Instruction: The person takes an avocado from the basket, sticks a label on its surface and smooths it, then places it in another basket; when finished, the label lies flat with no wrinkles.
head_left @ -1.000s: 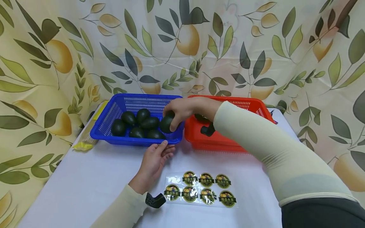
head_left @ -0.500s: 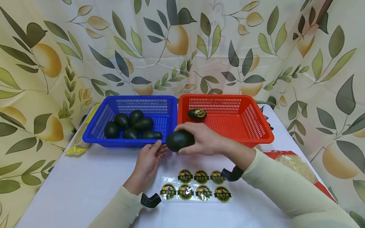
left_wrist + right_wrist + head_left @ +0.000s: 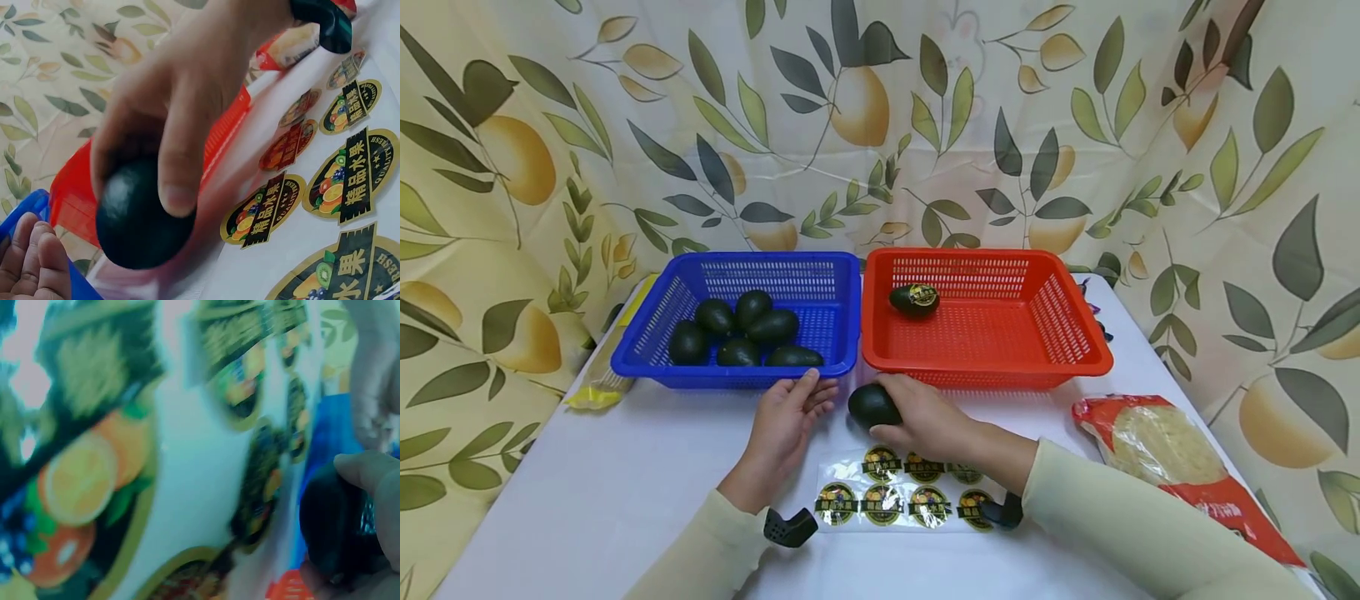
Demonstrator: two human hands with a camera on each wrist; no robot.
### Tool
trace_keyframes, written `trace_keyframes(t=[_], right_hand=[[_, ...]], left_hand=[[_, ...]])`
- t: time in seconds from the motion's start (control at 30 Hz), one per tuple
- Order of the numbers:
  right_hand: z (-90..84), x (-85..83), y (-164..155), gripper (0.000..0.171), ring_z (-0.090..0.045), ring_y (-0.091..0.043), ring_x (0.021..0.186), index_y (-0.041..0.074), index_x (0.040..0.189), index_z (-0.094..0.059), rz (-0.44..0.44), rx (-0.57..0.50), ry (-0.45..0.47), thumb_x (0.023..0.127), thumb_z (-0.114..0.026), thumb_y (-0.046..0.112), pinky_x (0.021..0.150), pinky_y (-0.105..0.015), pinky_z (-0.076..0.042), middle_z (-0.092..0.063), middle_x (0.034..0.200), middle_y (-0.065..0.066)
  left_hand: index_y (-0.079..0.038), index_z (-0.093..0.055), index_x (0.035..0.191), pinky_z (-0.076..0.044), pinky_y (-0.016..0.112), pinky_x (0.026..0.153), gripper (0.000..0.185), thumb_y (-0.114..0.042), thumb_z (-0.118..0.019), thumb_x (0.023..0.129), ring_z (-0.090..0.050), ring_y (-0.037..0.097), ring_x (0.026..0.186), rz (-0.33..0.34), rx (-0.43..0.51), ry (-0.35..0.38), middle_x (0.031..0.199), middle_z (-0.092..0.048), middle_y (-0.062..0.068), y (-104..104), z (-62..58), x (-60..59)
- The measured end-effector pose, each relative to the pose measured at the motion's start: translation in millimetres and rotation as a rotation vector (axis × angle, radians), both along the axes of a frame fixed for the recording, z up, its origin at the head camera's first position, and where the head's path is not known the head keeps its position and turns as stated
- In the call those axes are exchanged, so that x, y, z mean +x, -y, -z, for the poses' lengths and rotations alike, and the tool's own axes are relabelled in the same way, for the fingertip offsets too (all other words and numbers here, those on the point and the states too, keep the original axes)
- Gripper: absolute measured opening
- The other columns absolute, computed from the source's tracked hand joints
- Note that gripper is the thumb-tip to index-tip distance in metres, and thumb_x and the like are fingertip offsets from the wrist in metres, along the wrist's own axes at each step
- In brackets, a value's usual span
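My right hand [image 3: 925, 417] grips a dark green avocado [image 3: 874, 407], low over the white table in front of the gap between two baskets. In the left wrist view the thumb and fingers wrap the avocado [image 3: 147, 215] from above. My left hand [image 3: 790, 421] lies at the front rim of the blue basket [image 3: 737, 382], its fingers relaxed and holding nothing, the thumb tip right at the rim. Several plain avocados [image 3: 773, 327] lie in that basket. A sheet of round fruit stickers [image 3: 882, 505] lies flat below the hands, partly covered by the right wrist.
To the right stands a red basket [image 3: 985, 379], with one avocado [image 3: 914, 300] bearing a round sticker inside. A red and clear plastic packet [image 3: 1172, 450] lies at the table's right edge. Yellow-ended packaging [image 3: 598, 387] is left of the blue basket.
My right hand has lifted an avocado out of the blue basket and carried it forward and down, toward the sticker sheet. The left hand has stayed at the rim.
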State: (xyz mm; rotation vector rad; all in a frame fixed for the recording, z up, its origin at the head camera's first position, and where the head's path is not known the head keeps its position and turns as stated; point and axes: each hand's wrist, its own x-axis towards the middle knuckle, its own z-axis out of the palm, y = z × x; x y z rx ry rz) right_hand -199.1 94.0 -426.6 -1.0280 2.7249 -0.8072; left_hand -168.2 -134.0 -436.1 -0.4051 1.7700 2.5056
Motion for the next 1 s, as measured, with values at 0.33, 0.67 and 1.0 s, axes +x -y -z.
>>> trace_keyframes(t=[0.33, 0.67, 1.0], right_hand=[[9.9, -6.7, 1.8, 0.067, -0.064, -0.025, 0.110, 0.013, 0.145, -0.052, 0.034, 0.080, -0.025, 0.091, -0.080, 0.040, 0.094, -0.046, -0.056, -0.065, 0.129, -0.011], [-3.4, 1.0, -1.8, 0.070, -0.062, -0.029, 0.121, 0.013, 0.146, -0.053, 0.030, 0.159, -0.152, 0.089, -0.083, 0.039, 0.101, -0.050, -0.055, -0.060, 0.138, -0.010], [-8.5, 7.5, -11.0, 0.071, -0.061, -0.028, 0.123, 0.013, 0.148, -0.053, 0.059, 0.179, -0.190, 0.089, -0.083, 0.038, 0.103, -0.050, -0.054, -0.061, 0.139, -0.009]], left_hand=[[0.001, -0.067, 0.112, -0.056, 0.025, 0.074, 0.028, -0.025, -0.066, 0.104, -0.065, 0.017, 0.084, 0.144, -0.314, -0.028, 0.095, -0.073, 0.008, 2.3, 3.4, 9.9], [-0.012, -0.077, 0.104, -0.048, 0.028, 0.070, 0.021, -0.025, -0.083, 0.088, -0.055, 0.010, 0.074, 0.598, -1.164, -0.251, 0.080, -0.061, -0.007, -14.2, 4.2, 37.7], [-0.012, -0.073, 0.124, -0.052, 0.042, 0.089, 0.071, -0.052, -0.094, 0.069, -0.055, 0.022, 0.104, 0.598, -1.402, -0.225, 0.113, -0.059, 0.004, -14.6, 4.5, 43.2]])
